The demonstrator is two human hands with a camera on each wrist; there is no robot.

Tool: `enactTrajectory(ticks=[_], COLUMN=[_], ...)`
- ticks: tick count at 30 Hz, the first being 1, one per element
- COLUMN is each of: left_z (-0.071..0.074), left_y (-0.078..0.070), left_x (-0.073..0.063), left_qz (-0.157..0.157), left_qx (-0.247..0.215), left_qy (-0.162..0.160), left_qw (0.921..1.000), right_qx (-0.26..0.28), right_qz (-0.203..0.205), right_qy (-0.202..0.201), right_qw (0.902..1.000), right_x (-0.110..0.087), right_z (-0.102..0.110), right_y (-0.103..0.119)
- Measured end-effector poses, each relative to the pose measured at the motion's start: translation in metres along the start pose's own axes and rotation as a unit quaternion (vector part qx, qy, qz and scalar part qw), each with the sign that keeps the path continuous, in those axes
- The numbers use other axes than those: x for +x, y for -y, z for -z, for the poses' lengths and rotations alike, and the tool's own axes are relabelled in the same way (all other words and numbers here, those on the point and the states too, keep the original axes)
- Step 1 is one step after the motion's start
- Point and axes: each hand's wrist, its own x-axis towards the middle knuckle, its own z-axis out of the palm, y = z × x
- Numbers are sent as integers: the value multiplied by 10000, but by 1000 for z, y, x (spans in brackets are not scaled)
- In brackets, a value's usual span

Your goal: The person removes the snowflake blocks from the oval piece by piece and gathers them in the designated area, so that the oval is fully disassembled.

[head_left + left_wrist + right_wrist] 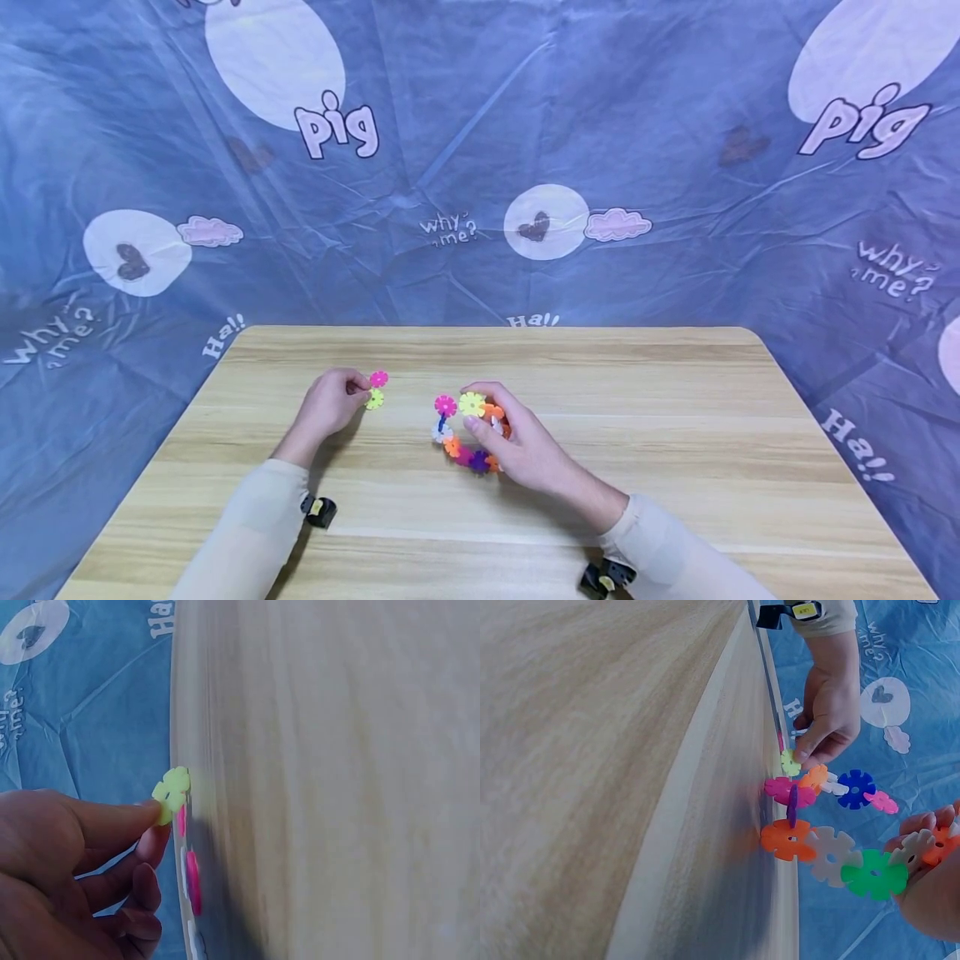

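Observation:
My left hand (335,406) pinches a yellow-green flower-shaped plastic disc (174,791) between thumb and forefinger, at the left of the table. Just beyond that disc is a pink disc (378,378); whether the two touch I cannot tell. My right hand (522,437) holds a curved chain of notched discs (875,874), with thumb and fingers around its right side. Orange, white, green, purple, blue and pink discs make up the chain. At its far side show a yellow disc (472,405) by my fingers and a pink end disc (446,406). My right hand covers part of the chain.
The wood-grain table (675,400) has rounded far corners. Behind it hangs a blue printed cloth (465,150), which also runs down both sides. A small black device (320,512) is strapped at the left wrist, another (606,578) at the right.

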Motion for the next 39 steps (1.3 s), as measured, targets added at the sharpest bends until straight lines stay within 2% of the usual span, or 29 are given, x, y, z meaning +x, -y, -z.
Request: enactTrajectory(ticks=[11, 18, 24, 30, 39], left_z=[-1, 4, 7, 9, 1], left_y=[2, -6, -24, -47, -72], left_x=[2, -7, -18, -33, -50], left_qz=[29, 50, -401, -975, -1713], left_qx=[193, -98, -856, -1131, -1445], left_qy=[71, -122, -233, -363, 86], left_qw=[9998, 9999, 9953, 9881, 9745], right_qx=[-32, 31, 84, 80, 81], right_qz=[-95, -42, -35, 21, 74], right_qy=[5, 30, 39, 27, 85], right_qw=[9999, 10000, 10000, 10000, 9999], right_x=[1, 1, 1, 0, 0], right_z=[0, 0, 1, 0, 0], right_y=[0, 0, 0, 0, 1])
